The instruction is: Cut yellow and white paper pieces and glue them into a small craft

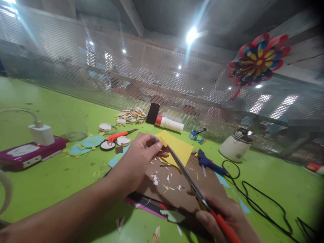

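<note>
Between its thumb and fingers, my left hand [138,160] pinches a small piece of yellow paper [162,139]. My right hand [225,214] grips the red handles of a pair of scissors [188,177]. The tips of the long metal blades reach the edge of the yellow piece. Behind and below them lies a larger yellow sheet [179,146]. Under both hands a brown sheet [182,184] is scattered with white, red and yellow paper scraps [155,179].
A blue glue gun [210,163] with a black cord [263,209] lies to the right, near a white-and-black container [235,145]. To the left are orange-handled scissors [117,135], blue paper discs [92,141] and a purple power strip [32,153]. Behind stands a phone [153,113].
</note>
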### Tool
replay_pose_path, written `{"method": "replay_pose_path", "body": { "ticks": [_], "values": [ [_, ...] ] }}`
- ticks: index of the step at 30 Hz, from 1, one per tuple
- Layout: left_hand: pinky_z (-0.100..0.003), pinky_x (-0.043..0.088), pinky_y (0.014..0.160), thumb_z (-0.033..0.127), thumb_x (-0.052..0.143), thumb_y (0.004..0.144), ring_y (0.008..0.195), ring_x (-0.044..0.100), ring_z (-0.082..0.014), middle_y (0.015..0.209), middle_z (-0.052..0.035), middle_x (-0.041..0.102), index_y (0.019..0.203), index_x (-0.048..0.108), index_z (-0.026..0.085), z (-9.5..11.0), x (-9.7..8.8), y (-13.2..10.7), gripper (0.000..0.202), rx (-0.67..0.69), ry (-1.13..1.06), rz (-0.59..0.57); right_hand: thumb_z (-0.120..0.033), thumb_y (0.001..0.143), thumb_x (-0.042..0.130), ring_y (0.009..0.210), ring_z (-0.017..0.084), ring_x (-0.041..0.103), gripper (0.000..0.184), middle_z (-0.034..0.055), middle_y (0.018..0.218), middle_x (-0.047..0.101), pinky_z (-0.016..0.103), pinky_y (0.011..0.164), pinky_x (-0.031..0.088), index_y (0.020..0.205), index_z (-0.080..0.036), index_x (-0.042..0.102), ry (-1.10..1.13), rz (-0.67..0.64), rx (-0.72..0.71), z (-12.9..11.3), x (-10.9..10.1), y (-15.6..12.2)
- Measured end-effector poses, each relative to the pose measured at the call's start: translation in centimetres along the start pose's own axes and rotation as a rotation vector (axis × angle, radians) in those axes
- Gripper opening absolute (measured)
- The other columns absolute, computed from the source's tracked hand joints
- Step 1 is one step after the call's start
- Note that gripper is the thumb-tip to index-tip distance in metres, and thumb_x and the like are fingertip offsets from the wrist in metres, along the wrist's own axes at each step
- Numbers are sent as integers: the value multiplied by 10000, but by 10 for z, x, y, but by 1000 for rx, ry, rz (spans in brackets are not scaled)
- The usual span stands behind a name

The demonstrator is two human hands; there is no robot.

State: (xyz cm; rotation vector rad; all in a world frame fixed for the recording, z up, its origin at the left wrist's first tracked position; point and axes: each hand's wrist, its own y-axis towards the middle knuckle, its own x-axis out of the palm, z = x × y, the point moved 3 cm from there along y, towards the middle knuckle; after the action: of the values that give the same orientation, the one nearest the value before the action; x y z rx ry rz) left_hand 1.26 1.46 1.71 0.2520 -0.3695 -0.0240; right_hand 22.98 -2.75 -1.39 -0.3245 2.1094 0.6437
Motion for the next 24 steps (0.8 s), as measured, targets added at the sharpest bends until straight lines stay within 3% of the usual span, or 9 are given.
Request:
{"method": "replay_pose_path", "body": {
  "ticks": [8, 15, 24],
  "values": [
    [-280, 489, 734, 168, 623, 783, 708, 625, -131, 721, -11, 615, 751, 566, 134, 6, -2, 3, 74, -29, -14, 21, -563, 867, 439, 602, 173, 586, 507, 30, 656, 639, 222, 520, 427, 1089, -176, 680, 106, -101, -16, 0, -3, 3],
    [-295, 499, 733, 170, 637, 768, 725, 640, -153, 743, -43, 654, 734, 578, 130, 7, -4, 4, 79, -17, -33, -13, -601, 866, 408, 565, 169, 558, 542, 29, 629, 619, 228, 489, 400, 1013, -169, 701, 96, -106, 0, 1, -3, 3],
    [-305, 500, 755, 166, 627, 763, 694, 635, -142, 750, -43, 653, 767, 586, 110, 6, -6, 7, 69, -22, 25, -50, -501, 888, 441, 600, 176, 593, 427, 32, 710, 667, 220, 525, 465, 1094, -210, 677, 78, -175, -67, 7, -6, 2]
  ]
}}
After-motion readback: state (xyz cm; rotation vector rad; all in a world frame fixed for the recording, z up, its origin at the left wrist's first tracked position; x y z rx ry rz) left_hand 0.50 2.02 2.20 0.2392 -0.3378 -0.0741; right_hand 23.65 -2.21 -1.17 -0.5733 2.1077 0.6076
